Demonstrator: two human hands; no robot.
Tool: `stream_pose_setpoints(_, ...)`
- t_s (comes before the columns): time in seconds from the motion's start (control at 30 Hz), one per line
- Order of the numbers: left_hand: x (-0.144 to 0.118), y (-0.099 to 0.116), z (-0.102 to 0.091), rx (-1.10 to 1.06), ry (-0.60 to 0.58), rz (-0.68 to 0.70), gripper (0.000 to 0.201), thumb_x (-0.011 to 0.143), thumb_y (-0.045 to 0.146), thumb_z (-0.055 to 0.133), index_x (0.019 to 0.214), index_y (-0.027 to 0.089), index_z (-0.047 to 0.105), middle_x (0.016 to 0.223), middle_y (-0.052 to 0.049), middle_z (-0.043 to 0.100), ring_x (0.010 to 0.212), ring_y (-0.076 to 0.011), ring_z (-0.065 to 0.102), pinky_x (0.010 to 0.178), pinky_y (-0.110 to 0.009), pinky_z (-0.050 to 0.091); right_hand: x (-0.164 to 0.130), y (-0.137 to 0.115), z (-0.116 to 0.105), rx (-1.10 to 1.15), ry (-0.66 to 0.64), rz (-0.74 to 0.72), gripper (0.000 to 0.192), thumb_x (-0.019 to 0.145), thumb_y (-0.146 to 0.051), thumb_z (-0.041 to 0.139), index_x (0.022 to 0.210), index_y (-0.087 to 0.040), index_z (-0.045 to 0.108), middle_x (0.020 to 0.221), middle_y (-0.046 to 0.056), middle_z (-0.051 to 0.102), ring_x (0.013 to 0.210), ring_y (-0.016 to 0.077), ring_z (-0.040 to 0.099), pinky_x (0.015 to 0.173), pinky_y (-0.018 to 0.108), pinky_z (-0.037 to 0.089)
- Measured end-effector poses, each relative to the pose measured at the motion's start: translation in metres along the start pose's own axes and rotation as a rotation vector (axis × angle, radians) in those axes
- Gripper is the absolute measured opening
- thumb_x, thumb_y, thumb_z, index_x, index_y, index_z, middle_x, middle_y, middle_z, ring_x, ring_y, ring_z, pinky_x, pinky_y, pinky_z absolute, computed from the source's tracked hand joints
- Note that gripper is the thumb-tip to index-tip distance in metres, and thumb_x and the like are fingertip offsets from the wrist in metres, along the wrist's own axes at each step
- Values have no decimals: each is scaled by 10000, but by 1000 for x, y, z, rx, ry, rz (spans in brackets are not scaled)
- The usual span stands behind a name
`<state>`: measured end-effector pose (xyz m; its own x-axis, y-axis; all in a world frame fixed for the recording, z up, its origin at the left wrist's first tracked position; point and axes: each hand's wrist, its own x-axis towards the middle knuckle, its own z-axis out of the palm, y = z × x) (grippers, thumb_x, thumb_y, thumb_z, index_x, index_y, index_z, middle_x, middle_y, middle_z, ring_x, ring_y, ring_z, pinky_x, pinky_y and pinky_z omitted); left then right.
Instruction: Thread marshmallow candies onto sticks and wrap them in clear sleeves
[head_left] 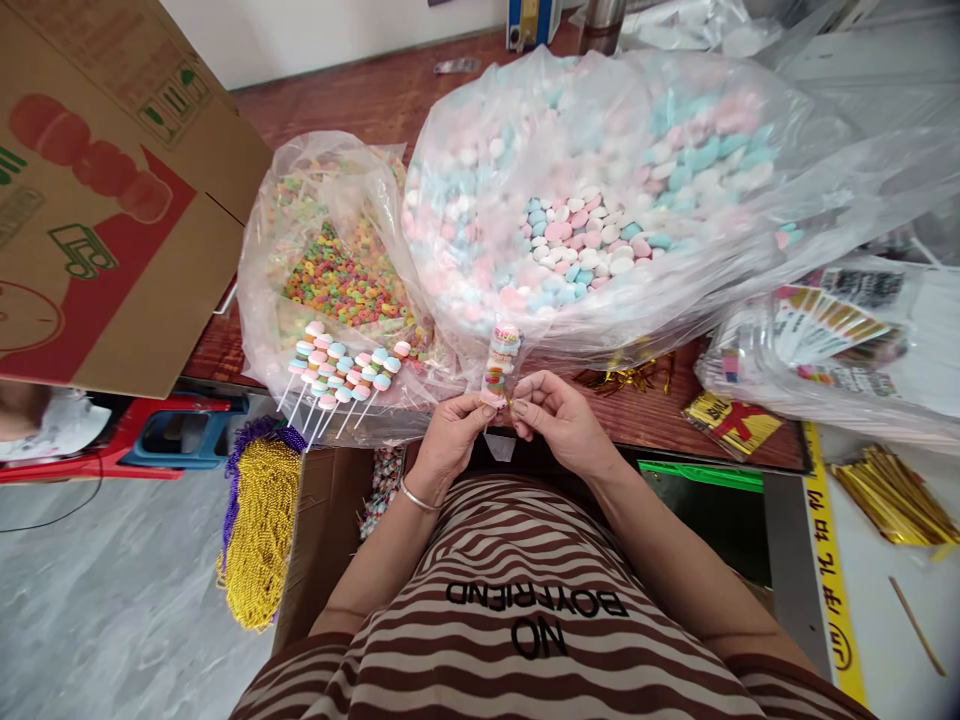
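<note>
A small clear bag of stacked marshmallow candy [504, 352], pastel with bright rings lower down, stands upright between my hands. Its gathered neck is pinched by the thumb and fingers of my left hand [454, 432]. My right hand [556, 412] is closed at the same neck, its fingertips together on what looks like a thin gold twist tie, mostly hidden. To the left, several marshmallow sticks [345, 370] in pink, white and blue lie on a clear bag of colourful candy rings [345, 280]. Behind my hands is a large clear bag of loose marshmallows [585, 235].
Gold twist ties [630, 372] lie behind my right hand; a gold packet [731, 422] and a twist-tie bundle [892, 495] are farther right. Printed packets [840, 330] sit at right. A cardboard box [112, 200] stands left, above gold bead strings [262, 530].
</note>
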<state>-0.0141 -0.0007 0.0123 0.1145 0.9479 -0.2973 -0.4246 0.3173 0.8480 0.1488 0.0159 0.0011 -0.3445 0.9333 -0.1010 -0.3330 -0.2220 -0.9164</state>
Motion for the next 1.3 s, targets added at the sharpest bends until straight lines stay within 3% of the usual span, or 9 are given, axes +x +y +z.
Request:
stream_pose_setpoints(0.13,0,0,-2,-30,-2,-7,269,652,410,900,787,193,818,757,-33,754,726,-168,680,852,-353,552,-1,2,-1,60,35,19,369,796,-461,813,931,-219,569,650,-60,604,515,88,543,464,205,404)
stream_pose_setpoints(0.3,-2,-2,-1,-24,-45,-27,259,652,407,898,790,202,821,840,-46,778,791,-195,696,871,-379,557,-2,1,4,-102,113,-70,343,814,-468,791,877,-219,565,692,-48,610,532,88,550,493,223,445)
stream_pose_setpoints(0.4,-1,-7,-5,46,-7,34,244,689,397,874,838,209,828,852,-43,787,841,-202,701,917,-378,539,-4,-2,8,-146,145,-110,342,812,-477,789,861,-224,563,716,-44,598,551,93,547,505,235,457)
stream_pose_setpoints(0.63,4,-6,-21,367,108,275,128,810,328,780,880,234,832,948,-31,805,959,-220,706,967,-368,506,-3,-13,1,168,113,41,379,730,-410,860,907,-235,575,675,-67,580,500,77,477,484,226,391)
stream_pose_setpoints(0.8,3,-1,-23,446,137,276,140,833,323,749,905,235,830,986,-37,808,998,-234,714,985,-383,504,0,-10,-8,-90,122,86,409,807,-552,755,1015,-207,683,754,-12,645,572,103,548,498,234,415)
stream_pose_setpoints(0.93,2,-2,-22,515,146,277,140,829,306,745,907,227,830,1004,-50,806,1014,-245,715,999,-397,496,2,-6,-4,-201,101,84,447,882,-630,626,810,-191,669,736,12,652,558,109,541,497,247,417)
stream_pose_setpoints(1.1,0,0,-18,533,148,286,139,845,304,730,903,224,828,1001,-51,800,996,-236,703,971,-368,490,2,-12,-5,-369,105,19,428,869,-564,673,657,-206,571,521,-47,497,480,104,445,489,254,369)
stream_pose_setpoints(1.3,4,9,-16,587,297,312,143,848,285,700,882,201,811,799,-14,758,762,-189,648,772,-295,482,-17,-18,7,-401,148,-126,272,910,-460,678,788,-216,673,603,-17,587,534,135,530,522,270,439)
